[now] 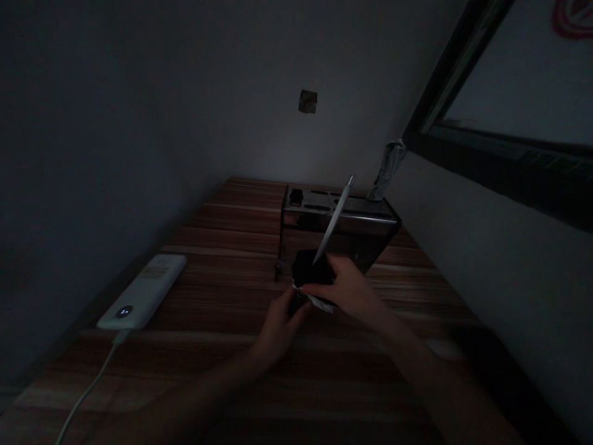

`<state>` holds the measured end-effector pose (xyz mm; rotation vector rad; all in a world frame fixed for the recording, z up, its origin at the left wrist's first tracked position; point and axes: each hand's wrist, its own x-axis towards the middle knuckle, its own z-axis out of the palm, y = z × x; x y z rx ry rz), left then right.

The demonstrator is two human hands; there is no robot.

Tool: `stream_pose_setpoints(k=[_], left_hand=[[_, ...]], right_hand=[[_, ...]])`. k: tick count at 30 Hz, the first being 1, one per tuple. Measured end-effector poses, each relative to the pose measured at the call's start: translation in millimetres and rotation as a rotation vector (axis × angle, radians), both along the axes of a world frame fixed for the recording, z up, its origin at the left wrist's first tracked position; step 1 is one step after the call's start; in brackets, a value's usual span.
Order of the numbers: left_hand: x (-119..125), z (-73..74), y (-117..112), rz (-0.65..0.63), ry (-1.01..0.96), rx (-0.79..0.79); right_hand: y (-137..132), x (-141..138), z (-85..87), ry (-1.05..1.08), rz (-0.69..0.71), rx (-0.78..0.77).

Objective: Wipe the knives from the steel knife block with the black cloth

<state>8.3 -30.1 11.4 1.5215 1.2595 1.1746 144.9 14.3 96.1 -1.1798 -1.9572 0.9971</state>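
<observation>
In the dim middle of the head view, my right hand (pixel 347 284) is closed on the side of a black block-like thing (pixel 308 266). My left hand (pixel 280 321) is curled around a dark part under it. A long, thin, pale rod-like thing (pixel 338 213) with a silver end slants up from the black thing; whether it is fixed in it cannot be made out. Something white and crumpled (pixel 322 304) shows below my right fingers. Just behind my hands stands a dark rack (pixel 365 219) with a shiny, slotted metal top.
On the left of the wood-patterned table (pixel 213 290) lies a white power bank (pixel 148 290) with a white cable (pixel 92 383). A plastic-wrapped piece (pixel 388 170) rises at the rack's far right. A dark frame (pixel 486 164) juts in at upper right; walls close in behind.
</observation>
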Motion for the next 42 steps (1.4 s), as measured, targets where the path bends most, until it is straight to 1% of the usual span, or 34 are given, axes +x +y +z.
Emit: stream_pose_setpoints(k=[6,9,14,18,23,27,32,34,36,39,42], left_hand=[[0,-4.1,0,-0.026,-0.042,-0.023],[0,-3.4,0,-0.036,-0.025,-0.023],[1,-1.2,0,-0.04,0.0,-0.056],[0,-4.7,0,-0.043,0.021,-0.056],[-2,-9.0,1,-0.051,0.053,-0.028],[-1,-6.9,1,-0.048,0.052,-0.029],[0,-1.9,1,-0.048,0.046,-0.041],[0,-1.2,1,-0.053,0.045,-0.034],[0,-1.4,1,-0.06,0.048,-0.029],[0,-2.3,0,-0.065,0.048,-0.033],[0,-3.5,0,-0.068,0.038,-0.034]], right_hand=[[-3,1,6.6,-0.033,-0.022,0.059],[-3,1,8.1,-0.033,-0.022,0.049],[-2,0,6.0,-0.047,-0.029,0.046],[-3,0,4.2,-0.096,-0.055,0.028],[-4,0,4.8,-0.074,-0.064,-0.023],[-6,3,10.7,-0.025,0.018,-0.076],[-4,12,15.6,0.102,0.208,-0.243],[-3,15,15.0,0.141,0.247,-0.28],[-1,16,13.8,0.119,0.217,-0.271],[0,12,12.5,0.006,0.094,-0.215],[0,7,10.9,-0.059,0.024,-0.151]])
